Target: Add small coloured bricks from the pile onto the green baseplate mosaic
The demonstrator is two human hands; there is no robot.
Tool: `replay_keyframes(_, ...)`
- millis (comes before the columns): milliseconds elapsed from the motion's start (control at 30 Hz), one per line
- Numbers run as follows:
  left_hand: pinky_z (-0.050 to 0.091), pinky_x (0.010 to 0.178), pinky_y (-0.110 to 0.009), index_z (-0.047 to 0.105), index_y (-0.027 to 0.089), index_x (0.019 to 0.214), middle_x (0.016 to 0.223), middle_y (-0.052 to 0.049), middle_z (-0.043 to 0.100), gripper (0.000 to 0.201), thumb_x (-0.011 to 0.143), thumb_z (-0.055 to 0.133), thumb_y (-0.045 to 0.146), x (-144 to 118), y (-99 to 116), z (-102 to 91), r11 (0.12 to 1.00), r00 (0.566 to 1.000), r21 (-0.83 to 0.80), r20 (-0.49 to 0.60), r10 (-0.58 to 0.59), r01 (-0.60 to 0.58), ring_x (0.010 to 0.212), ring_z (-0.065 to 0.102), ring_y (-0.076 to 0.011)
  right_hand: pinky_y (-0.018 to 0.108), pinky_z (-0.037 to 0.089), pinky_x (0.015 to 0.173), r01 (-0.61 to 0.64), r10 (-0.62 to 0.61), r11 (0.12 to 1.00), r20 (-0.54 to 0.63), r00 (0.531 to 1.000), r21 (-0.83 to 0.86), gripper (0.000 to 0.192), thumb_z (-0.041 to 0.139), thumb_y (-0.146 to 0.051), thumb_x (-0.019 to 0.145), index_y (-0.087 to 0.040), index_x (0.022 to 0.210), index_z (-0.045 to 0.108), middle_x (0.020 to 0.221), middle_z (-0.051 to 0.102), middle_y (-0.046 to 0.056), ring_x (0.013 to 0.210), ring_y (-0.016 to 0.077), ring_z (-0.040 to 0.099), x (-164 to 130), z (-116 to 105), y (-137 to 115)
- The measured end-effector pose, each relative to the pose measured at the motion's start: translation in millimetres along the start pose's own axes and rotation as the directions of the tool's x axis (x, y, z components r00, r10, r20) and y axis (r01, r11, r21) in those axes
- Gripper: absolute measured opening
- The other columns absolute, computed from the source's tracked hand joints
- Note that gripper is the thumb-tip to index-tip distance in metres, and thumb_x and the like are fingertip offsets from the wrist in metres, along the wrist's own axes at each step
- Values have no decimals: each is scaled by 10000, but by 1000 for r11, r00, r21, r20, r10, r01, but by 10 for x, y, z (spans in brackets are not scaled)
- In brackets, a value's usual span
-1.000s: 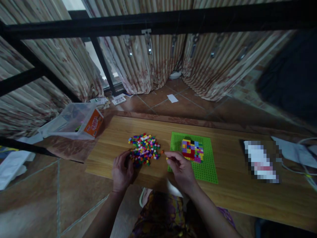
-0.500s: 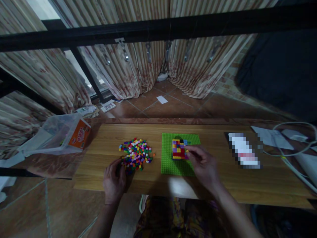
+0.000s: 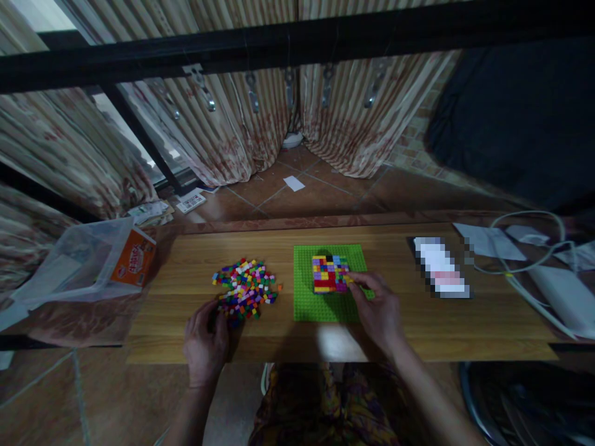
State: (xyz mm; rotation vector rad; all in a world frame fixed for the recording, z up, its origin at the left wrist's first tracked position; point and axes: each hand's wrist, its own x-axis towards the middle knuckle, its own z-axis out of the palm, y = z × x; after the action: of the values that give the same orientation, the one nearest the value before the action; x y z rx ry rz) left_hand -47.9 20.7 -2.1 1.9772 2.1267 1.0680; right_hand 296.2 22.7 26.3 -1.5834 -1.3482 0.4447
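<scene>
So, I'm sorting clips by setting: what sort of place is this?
Probably a room in a home: long striped curtains hang above a tiled floor, and colourful toy bricks lie on a table.

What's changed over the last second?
The right hand moved rightward, from the green baseplate's left edge to the brick block's right side; whether it holds a piece is unclear. Left hand stayed by the brick pile; pile, block and baseplate stayed put.

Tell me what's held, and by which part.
Cannot tell: right grip is at the right edge of the block build; left grip beside loose bricks.
</scene>
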Motion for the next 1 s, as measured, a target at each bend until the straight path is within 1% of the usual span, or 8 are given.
replay_keyframes(200,494,921,-435,626,175,1036,1065,-110,662,256,866,518,332,-2,5,-1,999,1000,27,15,-18,17,1025,604,-263,353,507,772,-70,76,993,-71,995,91,203,576,-330,841,-205,935,706,918,681,62,831,195,623,-16,38,-14)
replay_keyframes(300,495,918,-432,626,178,1039,1068,-107,664,256,866,520,334,-1,7,0,999,1000,28,17,-21,20,1022,605,-262,345,509,767,-85,96,991,-96,991,107,190,590,-313,831,-203,936,705,909,680,58,820,188,623,-34,92,-31)
replay_keyframes(433,496,913,-429,631,169,1036,1065,-112,665,264,865,518,336,1,-9,13,999,1000,28,11,-18,17,1014,608,-261,344,506,772,-102,121,988,-157,980,119,188,607,-300,821,-192,933,713,887,681,59,816,186,623,-41,160,-3)
replay_keyframes(733,500,903,-414,641,164,1030,1055,-110,670,278,861,515,345,-1,-4,16,999,999,36,11,-32,32,1007,611,-258,346,505,749,-153,174,980,-171,970,127,196,636,-349,805,-185,875,716,878,703,66,805,199,644,-69,196,31)
replay_keyframes(867,498,907,-410,644,165,1020,1057,-109,673,261,861,514,327,6,9,6,999,1000,32,4,-19,19,1003,615,-255,354,505,753,-131,137,990,-157,978,45,212,611,-363,835,-190,905,710,901,709,71,811,205,652,-85,170,50)
replay_keyframes(1000,500,896,-405,645,167,1016,1055,-109,677,255,865,514,326,10,11,8,999,1000,32,1,2,-2,992,619,-251,364,499,770,-14,-3,995,-154,988,-103,186,582,-333,872,-196,916,699,884,702,69,830,209,641,-100,133,34)
